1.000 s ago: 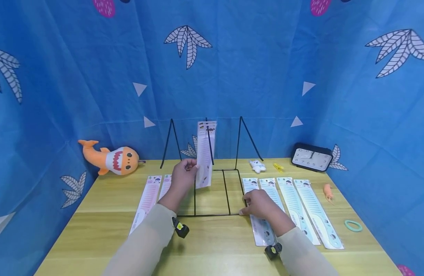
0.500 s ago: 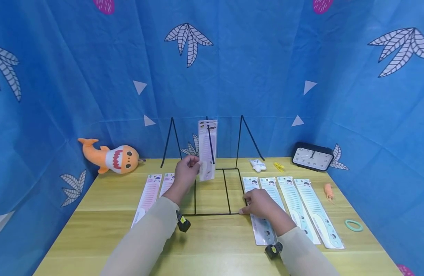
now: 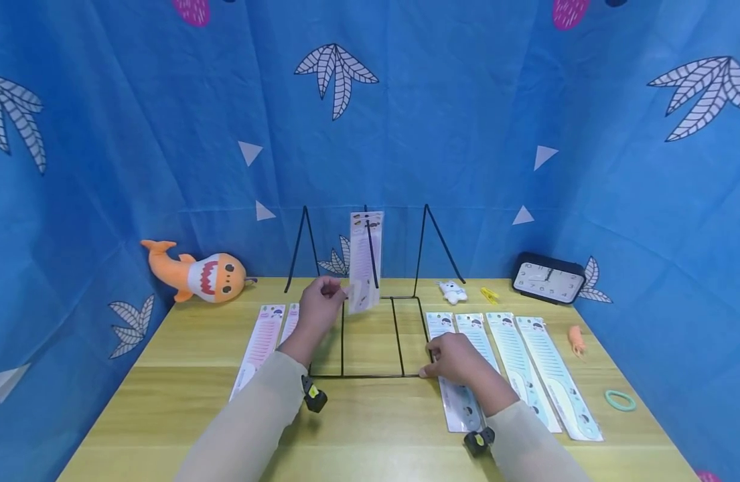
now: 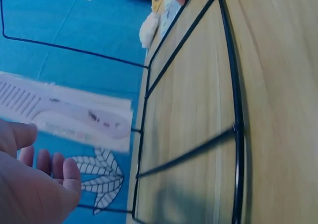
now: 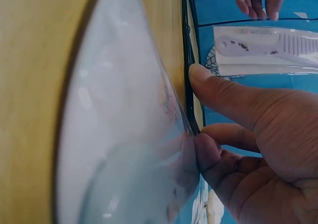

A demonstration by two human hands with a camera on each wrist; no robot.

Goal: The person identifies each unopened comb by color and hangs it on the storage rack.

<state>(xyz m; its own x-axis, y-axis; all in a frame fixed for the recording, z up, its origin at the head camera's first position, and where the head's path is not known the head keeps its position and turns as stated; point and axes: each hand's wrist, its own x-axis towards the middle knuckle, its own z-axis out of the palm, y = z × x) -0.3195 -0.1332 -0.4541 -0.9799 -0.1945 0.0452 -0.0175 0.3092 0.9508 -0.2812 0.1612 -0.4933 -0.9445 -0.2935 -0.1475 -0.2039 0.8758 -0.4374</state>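
A packaged purple comb (image 3: 363,261) hangs on the middle prong of a black wire rack (image 3: 370,376), with at least one similar package behind it. My left hand (image 3: 321,304) is just left of the hanging comb's lower end, its fingers loosely bent and holding nothing. In the left wrist view, the thumb comes close to the package (image 4: 84,114); the right wrist view shows a gap between them. With thumb and fingers, my right hand (image 3: 457,361) pinches the rack's front right corner. The right wrist view shows the thumb against the black bar (image 5: 190,85).
Several packaged blue combs (image 3: 556,375) lie to the right, one partly under my right hand. Pink packaged combs (image 3: 260,348) lie left, partly behind my left arm. An orange plush shark (image 3: 203,273), a white figurine (image 3: 452,292), a yellow clip (image 3: 489,294) and a clock (image 3: 548,278) stand behind.
My left hand has let go of the purple comb's package and moved slightly left. The package has swung back and now hangs from the prong. My right hand keeps its grip on the rack.
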